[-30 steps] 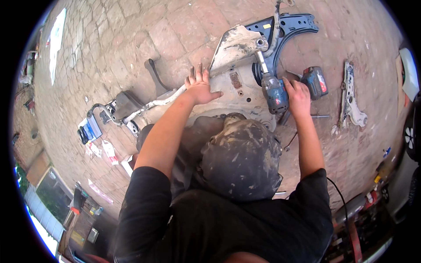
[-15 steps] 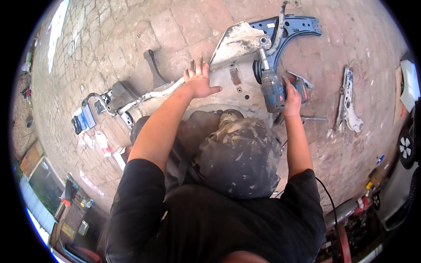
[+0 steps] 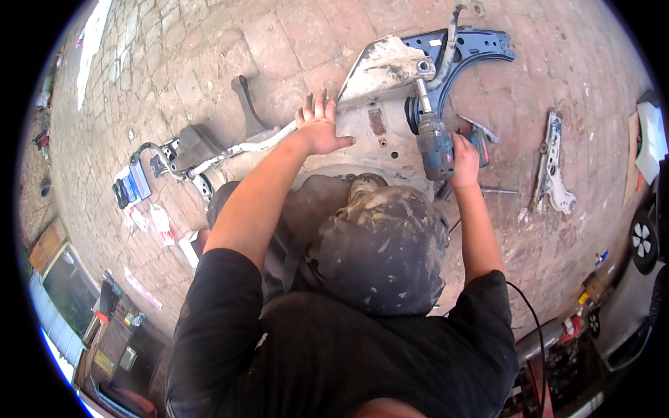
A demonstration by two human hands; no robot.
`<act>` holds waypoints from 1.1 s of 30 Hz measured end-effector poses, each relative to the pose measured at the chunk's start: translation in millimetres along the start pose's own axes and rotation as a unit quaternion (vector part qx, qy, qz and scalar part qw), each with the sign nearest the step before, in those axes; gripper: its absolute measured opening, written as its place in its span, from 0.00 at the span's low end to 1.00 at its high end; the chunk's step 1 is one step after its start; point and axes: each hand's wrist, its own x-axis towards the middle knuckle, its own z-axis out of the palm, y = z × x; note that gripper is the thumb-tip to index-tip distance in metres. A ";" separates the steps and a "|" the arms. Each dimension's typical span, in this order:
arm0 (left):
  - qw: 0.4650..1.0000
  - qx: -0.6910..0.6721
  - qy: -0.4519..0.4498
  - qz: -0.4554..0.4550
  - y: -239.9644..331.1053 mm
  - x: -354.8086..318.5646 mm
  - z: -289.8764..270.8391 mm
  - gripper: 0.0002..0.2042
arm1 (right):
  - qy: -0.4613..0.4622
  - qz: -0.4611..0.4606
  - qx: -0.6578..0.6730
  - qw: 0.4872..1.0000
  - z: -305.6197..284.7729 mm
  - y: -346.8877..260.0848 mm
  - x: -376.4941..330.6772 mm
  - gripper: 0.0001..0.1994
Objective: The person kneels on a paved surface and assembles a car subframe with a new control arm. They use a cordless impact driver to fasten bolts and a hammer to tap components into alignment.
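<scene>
A large pale, dirty car subframe (image 3: 362,150) lies on the paving in front of my knees. My left hand (image 3: 320,130) rests on its far left part with the fingers spread, beside a whitish stabilizer bar (image 3: 254,148). In my right hand (image 3: 465,164) is the grip of a blue-grey cordless impact wrench (image 3: 436,148); its trigger finger is mostly hidden. The wrench's long socket points away from me and meets the subframe's far right corner, by a round bolt hole (image 3: 423,66). A dark blue-black control arm (image 3: 481,45) sits at that corner.
A worn control arm (image 3: 552,167) lies on the paving to the right. A thin metal bar (image 3: 498,191) is near the wrench. At left are a blue-and-white package (image 3: 131,187) and scraps of wrapping (image 3: 162,224). A cable (image 3: 533,313) runs at lower right, near a parked car (image 3: 631,306).
The view has shifted slightly. Both hands keep their pose, and the wrench's socket stays at the same corner of the subframe.
</scene>
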 end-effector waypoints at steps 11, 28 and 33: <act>1.000 -0.004 0.014 -0.003 0.2 0.3 2.3 0.59 | -0.023 0.007 0.011 1.000 -2.6 0.9 -0.1 0.20; 1.000 -0.002 0.019 -0.005 1.5 -0.3 2.5 0.60 | -0.037 0.061 0.061 0.996 -3.2 3.7 -0.7 0.22; 1.000 -0.001 0.019 -0.004 0.8 -0.7 3.7 0.60 | -0.038 0.053 0.065 0.996 -3.5 5.8 -3.0 0.22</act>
